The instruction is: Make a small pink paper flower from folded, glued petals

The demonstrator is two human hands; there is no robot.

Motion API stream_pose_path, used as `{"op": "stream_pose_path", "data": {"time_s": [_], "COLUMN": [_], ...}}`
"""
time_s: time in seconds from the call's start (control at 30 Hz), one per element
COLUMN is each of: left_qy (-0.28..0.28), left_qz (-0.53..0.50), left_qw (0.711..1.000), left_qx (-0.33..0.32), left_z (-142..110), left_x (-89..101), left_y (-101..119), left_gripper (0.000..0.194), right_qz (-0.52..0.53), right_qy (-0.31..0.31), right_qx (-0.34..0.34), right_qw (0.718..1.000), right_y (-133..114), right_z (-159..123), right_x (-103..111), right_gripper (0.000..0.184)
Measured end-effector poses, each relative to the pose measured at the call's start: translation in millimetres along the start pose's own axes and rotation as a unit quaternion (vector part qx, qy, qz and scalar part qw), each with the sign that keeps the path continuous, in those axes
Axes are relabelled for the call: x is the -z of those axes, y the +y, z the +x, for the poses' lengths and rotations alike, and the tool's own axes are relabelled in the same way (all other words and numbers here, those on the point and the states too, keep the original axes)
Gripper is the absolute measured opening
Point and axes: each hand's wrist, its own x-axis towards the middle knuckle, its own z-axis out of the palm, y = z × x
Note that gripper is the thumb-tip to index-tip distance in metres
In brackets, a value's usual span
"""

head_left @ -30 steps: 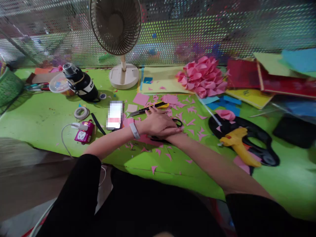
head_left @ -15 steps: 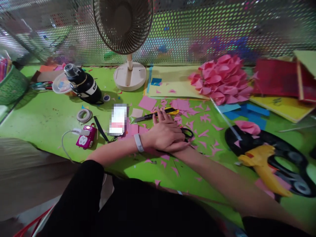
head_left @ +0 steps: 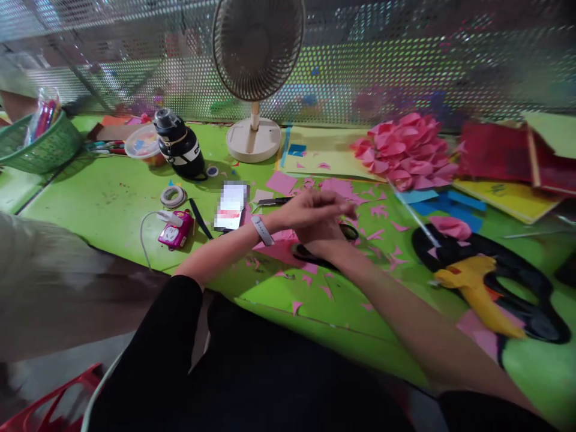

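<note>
My left hand (head_left: 315, 210), with a pale band on its wrist, lies across my right hand (head_left: 321, 239). Its fingers are stretched to the right, loosely bent, and I see nothing in them. The fingers of my right hand are mostly hidden beneath it. Black-handled scissors (head_left: 349, 233) lie partly covered under my hands. A utility knife (head_left: 273, 202) rests just behind, its yellow end out of sight. Pink paper sheets (head_left: 284, 247) and many pink scraps (head_left: 396, 261) surround the hands. A lit phone (head_left: 231, 206) is left of them.
On the green table (head_left: 112, 198) stand a fan (head_left: 254, 141), a black bottle (head_left: 182, 147) and a green basket (head_left: 49, 141). A tape roll (head_left: 173, 196) and a pink power adapter (head_left: 176, 231) sit left. To the right are a pink paper flower (head_left: 407, 150) and a yellow glue gun (head_left: 481, 294).
My left hand has turned, its fingers now pointing right instead of forward over the knife. The view has shifted left, bringing more of the basket into sight.
</note>
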Motion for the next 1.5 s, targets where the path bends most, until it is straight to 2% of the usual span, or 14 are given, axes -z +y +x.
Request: {"op": "stream_pose_path", "data": {"time_s": [0.1,0.17,0.2,0.3,0.37,0.43,0.57,0.67,0.8,0.93,1.1,1.23,1.37,1.5], "left_qy": [0.128,0.2,0.207,0.16,0.106,0.036,-0.011,-0.022,-0.019,-0.041,-0.068,-0.036,0.089,0.129], "left_qz": [-0.07,-0.02,0.023,0.141,0.167,0.146,0.097,0.061,0.02,-0.006,0.041,-0.032,-0.074,-0.112], "left_qw": [0.989,0.978,0.975,0.966,0.963,0.96,0.955,0.957,0.957,0.952,0.955,0.96,0.963,0.948], "left_qx": [0.008,0.051,0.079,0.144,0.183,0.235,0.281,0.283,0.29,0.303,0.285,0.277,0.245,0.27], "left_z": [-10.0,-22.5,-29.8,-51.8,-62.8,-69.3,-74.1,-76.9,-80.6,-81.1,-81.5,-82.4,-81.1,-78.5], "left_x": [13.9,21.5,24.2,27.6,26.1,22.0,10.1,4.0,4.4,6.0,2.8,20.4,47.4,53.2], "left_y": [10.1,7.6,5.1,0.8,3.2,7.3,5.2,-6.3,-13.6,-4.5,8.3,18.5,18.9,8.1], "left_gripper": [0.016,0.014,0.013,0.011,0.012,0.017,0.025,0.027,0.02,0.016,0.015,0.02,0.028,0.027], "right_qz": [0.003,0.027,0.039,0.049,0.04,0.019,-0.022,-0.021,-0.026,-0.036,-0.028,-0.006,-0.031,-0.089], "right_qy": [0.075,0.076,0.069,0.017,-0.028,-0.056,-0.097,-0.085,-0.062,-0.073,-0.075,-0.046,0.044,0.042], "right_qx": [-0.076,-0.08,-0.07,-0.031,-0.021,-0.024,-0.014,0.001,0.006,0.025,0.059,0.005,-0.102,-0.194], "right_qw": [0.994,0.993,0.994,0.998,0.999,0.998,0.995,0.996,0.998,0.996,0.995,0.999,0.993,0.976], "right_y": [-3.2,-0.4,2.2,10.4,13.4,13.4,8.3,4.9,1.3,-4.5,-9.8,2.4,29.9,61.4], "right_z": [-8.4,-21.2,-29.2,-53.8,-66.4,-73.7,-77.1,-77.6,-80.2,-82.3,-84.6,-88.9,-82.3,-62.9], "right_x": [19.6,33.0,39.2,52.8,57.4,58.7,55.2,51.9,52.3,56.8,65.3,83.5,104.8,102.3], "right_gripper": [0.053,0.05,0.049,0.048,0.051,0.053,0.037,0.027,0.027,0.028,0.027,0.04,0.045,0.038]}}
